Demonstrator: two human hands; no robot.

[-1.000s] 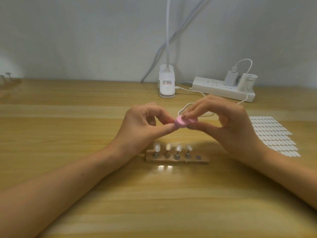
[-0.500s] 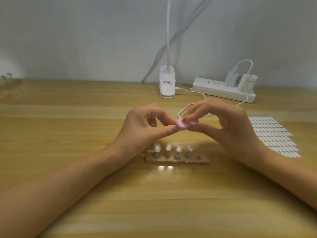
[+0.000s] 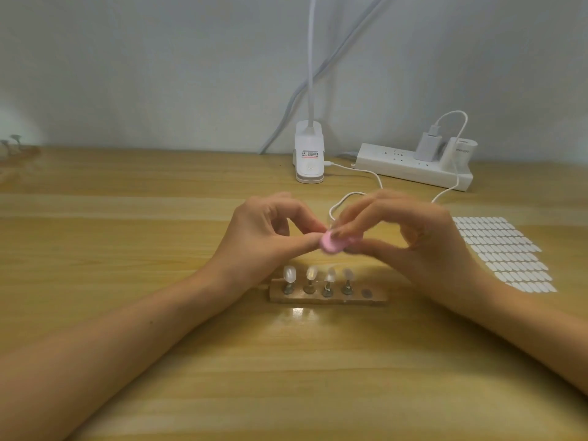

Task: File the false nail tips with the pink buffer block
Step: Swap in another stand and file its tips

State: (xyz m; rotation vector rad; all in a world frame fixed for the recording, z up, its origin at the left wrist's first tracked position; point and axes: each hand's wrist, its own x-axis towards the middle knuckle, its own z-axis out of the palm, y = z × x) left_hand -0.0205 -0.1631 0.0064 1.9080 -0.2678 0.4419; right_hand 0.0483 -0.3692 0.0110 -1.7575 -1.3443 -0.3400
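Mid-frame, your right hand (image 3: 413, 243) pinches the pink buffer block (image 3: 332, 245); your left hand (image 3: 264, 238) pinches at its left edge, contents hidden.

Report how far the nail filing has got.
Done: cannot tell; four tips stand on the wooden stand, finish unreadable. In hand: right hand grips the pink buffer, blurred; left hand pinches against it, probably the fifth tip, hidden; the stand's fifth spot is bare. Left: likely seating that tip there, perhaps filing others.
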